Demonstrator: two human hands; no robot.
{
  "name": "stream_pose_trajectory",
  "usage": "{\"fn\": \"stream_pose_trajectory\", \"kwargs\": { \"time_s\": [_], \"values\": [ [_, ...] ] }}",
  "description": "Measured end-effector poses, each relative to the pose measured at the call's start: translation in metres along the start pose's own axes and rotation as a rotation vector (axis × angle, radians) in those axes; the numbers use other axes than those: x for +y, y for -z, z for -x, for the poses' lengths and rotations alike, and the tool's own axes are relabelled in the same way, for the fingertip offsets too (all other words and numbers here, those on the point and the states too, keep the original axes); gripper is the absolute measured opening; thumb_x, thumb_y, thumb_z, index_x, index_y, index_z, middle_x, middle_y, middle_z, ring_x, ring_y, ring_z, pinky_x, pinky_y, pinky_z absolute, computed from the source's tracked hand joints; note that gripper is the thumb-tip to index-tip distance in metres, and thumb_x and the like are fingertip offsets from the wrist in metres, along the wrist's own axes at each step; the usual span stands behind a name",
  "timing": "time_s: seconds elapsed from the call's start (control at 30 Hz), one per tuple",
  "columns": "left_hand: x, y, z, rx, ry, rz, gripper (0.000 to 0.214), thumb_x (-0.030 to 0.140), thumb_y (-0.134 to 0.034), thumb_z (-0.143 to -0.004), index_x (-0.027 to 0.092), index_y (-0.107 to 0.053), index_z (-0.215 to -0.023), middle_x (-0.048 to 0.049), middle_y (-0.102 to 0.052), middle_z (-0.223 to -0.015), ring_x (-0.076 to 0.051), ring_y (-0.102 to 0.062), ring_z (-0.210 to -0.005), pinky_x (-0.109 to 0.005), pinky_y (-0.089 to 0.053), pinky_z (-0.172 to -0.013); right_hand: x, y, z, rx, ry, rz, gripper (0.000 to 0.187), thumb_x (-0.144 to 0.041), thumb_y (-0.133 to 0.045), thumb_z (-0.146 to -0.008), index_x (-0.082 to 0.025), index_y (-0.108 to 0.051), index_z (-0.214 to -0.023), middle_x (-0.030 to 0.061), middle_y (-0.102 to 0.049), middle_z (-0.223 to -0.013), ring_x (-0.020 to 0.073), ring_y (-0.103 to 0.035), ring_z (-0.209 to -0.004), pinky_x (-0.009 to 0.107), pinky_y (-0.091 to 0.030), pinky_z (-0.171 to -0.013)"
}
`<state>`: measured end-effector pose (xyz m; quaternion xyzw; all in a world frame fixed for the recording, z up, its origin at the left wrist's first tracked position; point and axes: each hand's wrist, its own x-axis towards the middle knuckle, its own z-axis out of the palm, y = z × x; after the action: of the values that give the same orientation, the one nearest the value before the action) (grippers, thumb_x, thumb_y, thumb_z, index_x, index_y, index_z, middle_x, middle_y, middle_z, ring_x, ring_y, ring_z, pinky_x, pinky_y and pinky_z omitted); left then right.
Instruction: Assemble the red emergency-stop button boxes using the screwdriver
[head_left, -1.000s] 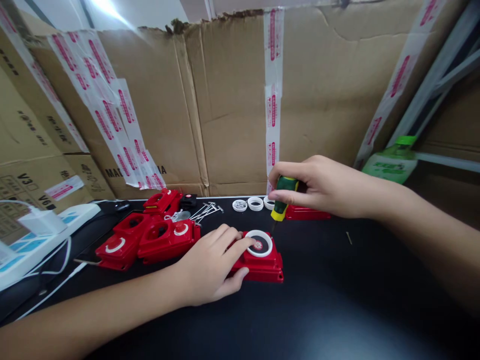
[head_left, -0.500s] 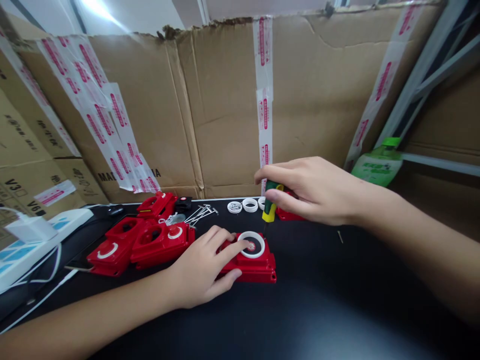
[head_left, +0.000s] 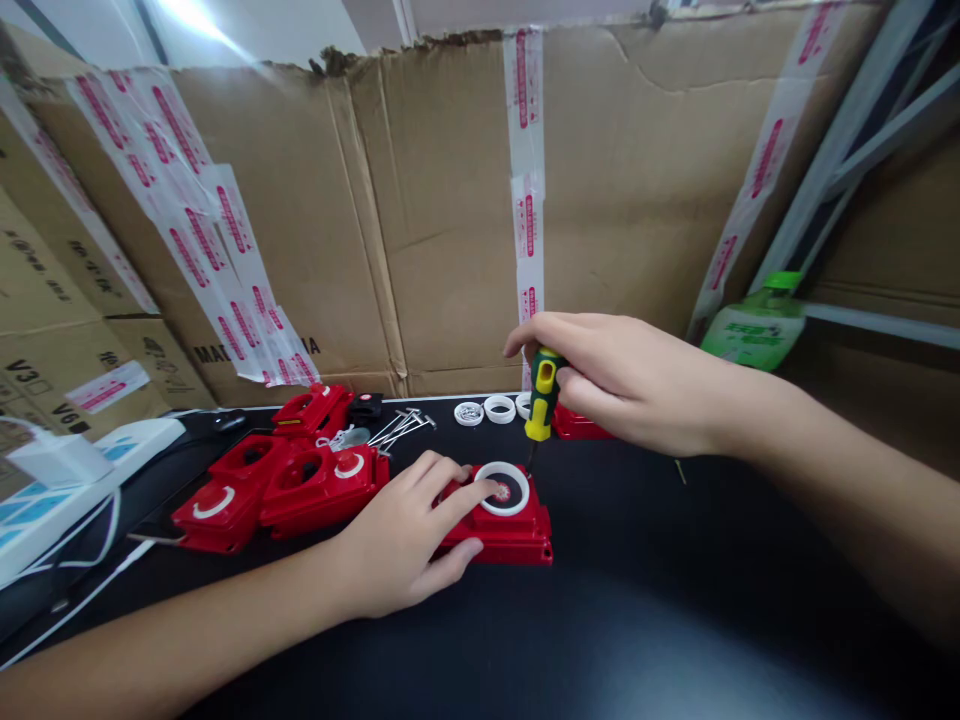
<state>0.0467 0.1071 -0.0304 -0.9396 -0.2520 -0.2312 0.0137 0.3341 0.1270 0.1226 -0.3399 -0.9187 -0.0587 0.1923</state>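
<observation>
A red housing (head_left: 536, 530) with a white ring (head_left: 484, 508) on top lies flat on the black table. My left hand (head_left: 412, 535) holds it from the left: the thumb presses its front side, the index fingertip reaches inside the ring, and the other fingers rest on its top. My right hand (head_left: 622, 385) is closed around the green and yellow handle of a screwdriver (head_left: 538, 415). The screwdriver stands nearly upright, its tip at the housing's far right corner beside the ring. Any screw under the tip is too small to make out.
More red housings (head_left: 292, 500) sit at the left, near several metal T-shaped rods (head_left: 401, 428). White rings (head_left: 499, 410) line the back; one (head_left: 469, 413) holds small metal parts. Another red part (head_left: 581, 425) is behind my right hand. A screw (head_left: 680, 472) lies right; a power strip (head_left: 142, 437) left.
The screwdriver handle has turned in my right hand, showing a different side, while the tip stays at the same corner. My left hand and the housing have not moved.
</observation>
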Motion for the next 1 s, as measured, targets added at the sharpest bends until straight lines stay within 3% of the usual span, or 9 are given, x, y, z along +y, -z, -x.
{"fn": "stream_pose_trajectory", "kwargs": {
  "time_s": [0.13,0.23,0.37,0.47,0.57,0.7,0.8,0.9,1.0],
  "values": [
    [0.0,0.0,0.001,-0.004,-0.003,-0.006,0.053,0.023,-0.063,-0.104,0.023,-0.051,-0.155,-0.015,-0.063,-0.13,-0.033,-0.059,-0.112,-0.054,-0.059,-0.101,-0.002,-0.004,-0.001,0.037,-0.022,0.072,0.039,-0.045,-0.038,-0.11,-0.02,-0.062,-0.128,0.0144,-0.075,-0.126,0.0326,-0.072,-0.109,0.043,-0.049,-0.09],
    [0.0,0.0,0.001,-0.01,-0.001,-0.009,0.051,0.023,-0.063,-0.105,0.022,-0.052,-0.155,-0.0152,-0.062,-0.129,-0.034,-0.059,-0.113,-0.054,-0.059,-0.1,-0.004,-0.007,-0.003,0.026,-0.112,0.197,0.05,-0.06,-0.039,-0.111,-0.02,-0.061,-0.132,0.0137,-0.079,-0.122,0.0337,-0.074,-0.102,0.042,-0.047,-0.082],
    [-0.001,0.0,0.002,-0.009,-0.003,0.002,0.05,0.023,-0.063,-0.105,0.021,-0.053,-0.155,-0.0155,-0.062,-0.129,-0.034,-0.06,-0.112,-0.053,-0.059,-0.098,-0.005,-0.009,-0.006,-0.011,-0.246,0.318,0.049,-0.061,-0.04,-0.11,-0.023,-0.064,-0.129,0.0085,-0.079,-0.09,0.0307,-0.072,-0.077,0.036,-0.037,-0.066],
    [-0.001,0.0,0.002,-0.01,-0.002,0.006,0.051,0.024,-0.063,-0.105,0.021,-0.052,-0.156,-0.016,-0.062,-0.13,-0.034,-0.06,-0.113,-0.053,-0.059,-0.098,-0.004,-0.006,-0.006,-0.017,-0.267,0.279,0.039,-0.055,-0.046,-0.107,-0.026,-0.066,-0.122,0.0043,-0.074,-0.077,0.0267,-0.067,-0.068,0.035,-0.036,-0.064],
    [-0.001,0.0,0.002,-0.022,0.001,0.005,0.052,0.023,-0.063,-0.106,0.02,-0.051,-0.156,-0.0164,-0.061,-0.13,-0.034,-0.058,-0.113,-0.054,-0.058,-0.099,-0.001,-0.001,-0.003,-0.036,-0.204,0.107,0.031,-0.039,-0.052,-0.102,-0.025,-0.064,-0.127,0.0049,-0.079,-0.092,0.0258,-0.07,-0.078,0.037,-0.046,-0.073],
    [0.0,0.001,0.001,-0.023,-0.004,0.004,0.051,0.023,-0.063,-0.106,0.02,-0.051,-0.155,-0.0162,-0.061,-0.13,-0.034,-0.058,-0.112,-0.055,-0.058,-0.099,-0.001,0.003,0.003,-0.03,-0.066,0.004,0.043,-0.028,-0.052,-0.094,-0.019,-0.061,-0.135,0.0121,-0.076,-0.125,0.0312,-0.071,-0.109,0.044,-0.051,-0.093],
    [0.0,0.001,0.0,-0.019,-0.011,-0.006,0.05,0.022,-0.063,-0.105,0.02,-0.052,-0.154,-0.0162,-0.061,-0.131,-0.034,-0.058,-0.113,-0.055,-0.058,-0.099,-0.005,-0.001,0.005,0.013,-0.077,0.073,0.047,-0.044,-0.046,-0.105,-0.018,-0.058,-0.142,0.0148,-0.072,-0.135,0.0352,-0.071,-0.117,0.049,-0.052,-0.097],
    [0.0,0.0,0.0,-0.008,-0.012,-0.017,0.05,0.023,-0.063,-0.105,0.02,-0.052,-0.154,-0.0162,-0.062,-0.13,-0.034,-0.058,-0.112,-0.055,-0.059,-0.099,-0.009,-0.01,0.004,0.063,-0.174,0.179,0.062,-0.066,-0.04,-0.109,-0.019,-0.055,-0.147,0.0167,-0.073,-0.136,0.0394,-0.075,-0.108,0.053,-0.055,-0.089],
    [0.0,0.0,0.001,-0.006,-0.009,-0.016,0.05,0.023,-0.062,-0.105,0.021,-0.053,-0.155,-0.0159,-0.062,-0.128,-0.034,-0.059,-0.112,-0.054,-0.059,-0.098,-0.008,-0.016,0.001,0.084,-0.186,0.224,0.059,-0.064,-0.048,-0.108,-0.018,-0.056,-0.145,0.0165,-0.074,-0.131,0.0378,-0.076,-0.097,0.052,-0.056,-0.081]
  ]
}}
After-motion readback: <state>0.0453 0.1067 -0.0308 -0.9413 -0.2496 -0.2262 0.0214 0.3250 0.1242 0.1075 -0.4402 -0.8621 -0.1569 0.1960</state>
